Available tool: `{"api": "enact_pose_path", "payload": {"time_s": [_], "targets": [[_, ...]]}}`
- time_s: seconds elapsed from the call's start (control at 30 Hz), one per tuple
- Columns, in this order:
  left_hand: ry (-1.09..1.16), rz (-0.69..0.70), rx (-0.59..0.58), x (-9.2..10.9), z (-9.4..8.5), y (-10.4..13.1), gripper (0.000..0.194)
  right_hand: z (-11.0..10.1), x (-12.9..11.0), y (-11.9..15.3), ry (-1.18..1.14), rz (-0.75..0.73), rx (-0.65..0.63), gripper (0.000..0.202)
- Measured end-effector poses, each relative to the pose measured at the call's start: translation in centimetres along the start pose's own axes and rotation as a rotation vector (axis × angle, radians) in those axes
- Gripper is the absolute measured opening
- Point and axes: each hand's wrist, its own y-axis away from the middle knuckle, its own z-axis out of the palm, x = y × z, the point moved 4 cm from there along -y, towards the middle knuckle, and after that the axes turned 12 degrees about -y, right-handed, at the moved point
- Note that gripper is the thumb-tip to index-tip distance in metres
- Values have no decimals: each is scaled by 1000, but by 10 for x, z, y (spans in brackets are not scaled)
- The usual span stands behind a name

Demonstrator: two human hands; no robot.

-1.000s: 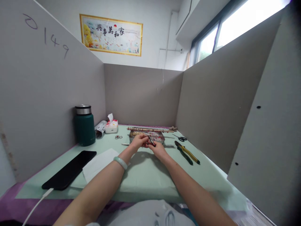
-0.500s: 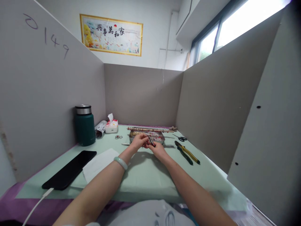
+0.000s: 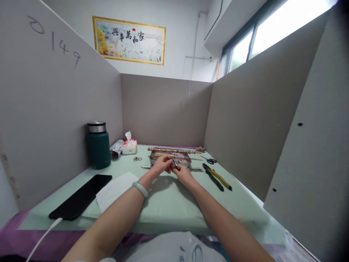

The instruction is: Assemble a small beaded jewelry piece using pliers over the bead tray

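Right hand [image 3: 184, 174] grips a tool [image 3: 175, 163]; left partition [image 3: 60, 94] reads, apparently, "0149" [image 3: 63, 47].

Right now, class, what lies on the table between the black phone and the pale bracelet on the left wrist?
In the head view, a white sheet lies on the table between the phone and the bracelet.

Pale green cloth [image 3: 174, 203] covers my table, where a teal flask [image 3: 98, 150] and a tissue box [image 3: 129, 147] stand at left, beyond a black phone [image 3: 80, 197] and a white sheet [image 3: 117, 189]. Small rings [image 3: 137, 159] lie left of a metal tray [image 3: 151, 162] of beads; scissors [image 3: 211, 161] and yellow-and-green-handled pliers [image 3: 221, 179] rest at right.
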Motion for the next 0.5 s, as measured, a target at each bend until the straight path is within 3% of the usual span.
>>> {"api": "enact_pose_path", "payload": {"time_s": [0.33,0.5], "targets": [[-38,12,-62,-2,0,2,28,1,1,-1,-13,-10,1,17],[-135,-2,-7,-5,-2,0,24,1,-1,3,-38,12,-10,16]]}}
